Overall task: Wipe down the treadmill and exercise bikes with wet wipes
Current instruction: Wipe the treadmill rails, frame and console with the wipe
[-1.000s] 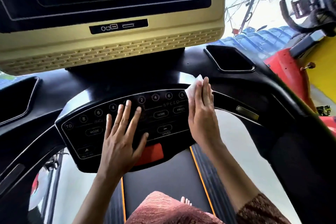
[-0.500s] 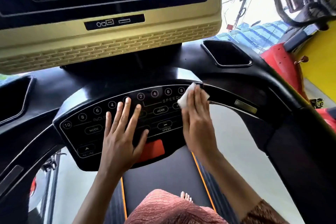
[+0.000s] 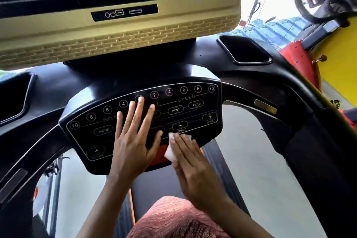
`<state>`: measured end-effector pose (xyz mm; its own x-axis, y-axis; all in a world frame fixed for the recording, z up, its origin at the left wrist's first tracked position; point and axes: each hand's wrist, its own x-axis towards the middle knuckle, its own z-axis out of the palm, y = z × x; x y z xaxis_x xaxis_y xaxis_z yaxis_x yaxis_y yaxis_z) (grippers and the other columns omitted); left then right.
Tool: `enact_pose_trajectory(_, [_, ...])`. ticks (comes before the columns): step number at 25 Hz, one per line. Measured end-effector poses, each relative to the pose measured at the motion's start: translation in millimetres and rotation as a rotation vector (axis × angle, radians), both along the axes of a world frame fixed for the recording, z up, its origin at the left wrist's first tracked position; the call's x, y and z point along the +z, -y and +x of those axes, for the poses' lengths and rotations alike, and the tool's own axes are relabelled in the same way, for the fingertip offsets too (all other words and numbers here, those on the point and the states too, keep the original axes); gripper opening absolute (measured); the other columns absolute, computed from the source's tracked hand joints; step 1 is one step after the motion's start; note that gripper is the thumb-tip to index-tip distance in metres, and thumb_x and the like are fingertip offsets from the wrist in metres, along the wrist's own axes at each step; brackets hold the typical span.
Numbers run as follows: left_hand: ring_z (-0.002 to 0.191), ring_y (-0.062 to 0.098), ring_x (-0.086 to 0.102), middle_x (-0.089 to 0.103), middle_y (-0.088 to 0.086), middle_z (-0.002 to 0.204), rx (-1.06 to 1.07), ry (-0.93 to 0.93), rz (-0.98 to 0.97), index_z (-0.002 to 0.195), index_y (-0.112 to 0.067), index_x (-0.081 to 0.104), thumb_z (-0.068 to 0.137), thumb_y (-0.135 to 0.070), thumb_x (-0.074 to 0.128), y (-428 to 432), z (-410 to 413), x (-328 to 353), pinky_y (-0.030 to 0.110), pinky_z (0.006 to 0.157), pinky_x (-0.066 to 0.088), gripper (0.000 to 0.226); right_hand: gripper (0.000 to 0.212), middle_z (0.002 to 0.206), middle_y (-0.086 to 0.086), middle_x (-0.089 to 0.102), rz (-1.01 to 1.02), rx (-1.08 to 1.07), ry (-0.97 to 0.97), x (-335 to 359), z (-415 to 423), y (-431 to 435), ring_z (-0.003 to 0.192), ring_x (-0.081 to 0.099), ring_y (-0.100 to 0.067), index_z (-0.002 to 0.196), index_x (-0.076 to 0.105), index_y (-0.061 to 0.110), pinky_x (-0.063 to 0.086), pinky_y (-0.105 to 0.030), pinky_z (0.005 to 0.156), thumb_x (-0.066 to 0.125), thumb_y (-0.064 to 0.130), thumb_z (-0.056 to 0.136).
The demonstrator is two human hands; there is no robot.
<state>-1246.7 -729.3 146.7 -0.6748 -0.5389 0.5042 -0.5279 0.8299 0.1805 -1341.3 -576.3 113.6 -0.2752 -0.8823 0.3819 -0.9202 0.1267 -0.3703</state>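
Now the left hand (image 3: 133, 141) lies flat on the black treadmill control panel (image 3: 195, 120). The right hand (image 3: 193, 170), fingers straight, presses a white wet wipe (image 3: 170, 155) there.

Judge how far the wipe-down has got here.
Early. Done: the upper right corner of the control panel, wiped a second ago. In hand: the right hand presses the wet wipe on the panel's lower edge; the left hand rests flat on it. Left: handrails, screen housing, exercise bike.

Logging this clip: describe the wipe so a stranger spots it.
Find the black button panel under the beige screen. At its lower edge, the right hand presses the wipe flat. It is the only white thing there.
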Motion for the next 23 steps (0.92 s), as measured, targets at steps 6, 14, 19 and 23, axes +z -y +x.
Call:
enact_pose_trajectory(6, [0.146, 0.025, 0.018, 0.025, 0.010, 0.156, 0.004, -0.005, -0.001, 0.144, -0.012, 0.040, 0.093, -0.038, 0.046, -0.5, 0.7, -1.1, 0.040, 0.119, 0.006, 0.058, 0.048, 0.156, -0.002, 0.025, 0.020, -0.198, 0.096, 8.4, -29.8, -1.5, 0.147, 0.015, -0.020, 0.148, 0.032, 0.012, 0.018, -0.041, 0.117, 0.030, 0.027, 0.103])
enact_pose_trajectory(14, [0.146, 0.026, 0.020, 0.026, 0.011, 0.156, -0.005, -0.014, 0.003, 0.144, -0.012, 0.042, 0.093, -0.036, 0.047, 0.3, 0.5, -1.1, 0.041, 0.119, 0.006, 0.057, 0.049, 0.156, -0.005, 0.022, -0.038, -0.345, 0.049, 14.0, -71.2, 22.2, 0.148, 0.004, -0.019, 0.149, 0.027, 0.010, 0.006, -0.033, 0.120, 0.031, 0.023, 0.102])
enact_pose_trajectory(19, [0.145, 0.026, 0.021, 0.027, 0.011, 0.155, -0.014, -0.020, 0.002, 0.143, -0.012, 0.043, 0.093, -0.036, 0.046, 1.0, 1.3, -1.2, 0.043, 0.118, 0.009, 0.056, 0.050, 0.156, 0.000, 0.025, -0.010, -0.004, -0.193, 20.5, -63.8, 43.7, 0.146, 0.017, -0.017, 0.149, 0.029, 0.016, 0.015, -0.037, 0.119, 0.036, 0.018, 0.099])
enact_pose_trajectory(23, [0.145, 0.026, 0.021, 0.028, 0.011, 0.155, -0.006, -0.020, -0.003, 0.143, -0.011, 0.043, 0.093, -0.036, 0.047, -0.2, 0.8, -1.6, 0.044, 0.118, 0.011, 0.056, 0.048, 0.157, -0.009, 0.022, -0.099, -0.269, 0.035, 42.8, -82.2, 75.6, 0.146, 0.012, -0.025, 0.148, 0.029, 0.009, 0.011, -0.039, 0.119, 0.024, 0.027, 0.104])
